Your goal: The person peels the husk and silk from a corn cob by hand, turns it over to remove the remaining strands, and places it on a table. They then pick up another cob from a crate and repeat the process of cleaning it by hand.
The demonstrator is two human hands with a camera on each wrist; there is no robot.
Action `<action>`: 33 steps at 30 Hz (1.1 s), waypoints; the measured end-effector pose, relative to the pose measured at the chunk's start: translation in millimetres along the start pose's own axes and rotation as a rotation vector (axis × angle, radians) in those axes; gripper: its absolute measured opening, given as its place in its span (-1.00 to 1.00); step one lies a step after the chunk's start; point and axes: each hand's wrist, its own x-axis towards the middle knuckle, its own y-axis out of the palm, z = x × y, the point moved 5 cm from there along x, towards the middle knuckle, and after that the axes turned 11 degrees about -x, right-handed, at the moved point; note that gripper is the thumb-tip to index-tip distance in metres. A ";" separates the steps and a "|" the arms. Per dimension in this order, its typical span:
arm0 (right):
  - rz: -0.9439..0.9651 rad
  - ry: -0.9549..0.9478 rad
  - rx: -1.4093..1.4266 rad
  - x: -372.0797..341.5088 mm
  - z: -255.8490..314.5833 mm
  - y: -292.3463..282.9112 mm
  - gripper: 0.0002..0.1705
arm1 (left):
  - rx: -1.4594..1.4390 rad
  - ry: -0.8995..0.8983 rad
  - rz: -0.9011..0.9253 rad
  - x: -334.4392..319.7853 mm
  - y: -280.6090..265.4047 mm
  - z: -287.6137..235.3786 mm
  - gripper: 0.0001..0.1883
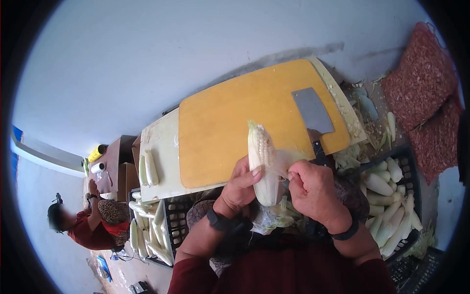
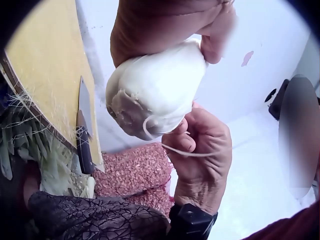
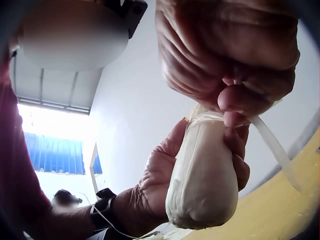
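My left hand [image 1: 239, 183] grips a large pale ear of corn [image 1: 262, 144], held upright before my body over the board's near edge. Kernels show along its upper part, while whitish husk wraps the thick lower end [image 3: 202, 195]. At the ear's right side, my right hand [image 1: 316, 191] pinches a thin, translucent strip of husk [image 3: 275, 145] between thumb and curled fingers. Fine strands spread between that hand and the ear. In the left wrist view, the ear's rounded base [image 2: 150, 95] faces the camera, and the strip [image 2: 185, 151] trails across the right hand [image 2: 205, 155].
A yellow cutting board [image 1: 230, 117] carries a cleaver [image 1: 313, 112] at its right. Two ears [image 1: 151, 167] lie on the pale tabletop [image 1: 156, 130]. Black crates of corn flank me, left [image 1: 177, 215] and right [image 1: 412, 171]. Red mesh sacks [image 1: 421, 73] stand far right; another person [image 1: 93, 228] sits left.
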 end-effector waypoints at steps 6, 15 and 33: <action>-0.033 0.019 -0.044 -1.1 -5.0 1.8 -0.91 | 0.020 -0.015 0.024 -0.3 2.2 1.1 -0.38; -0.160 0.092 0.182 12.6 -14.1 -24.6 -0.76 | 0.006 -0.050 0.040 0.6 3.2 1.0 -0.37; 0.004 -0.226 0.097 11.7 6.2 -19.0 -0.71 | 0.112 -0.307 0.199 -4.4 8.9 11.8 -0.29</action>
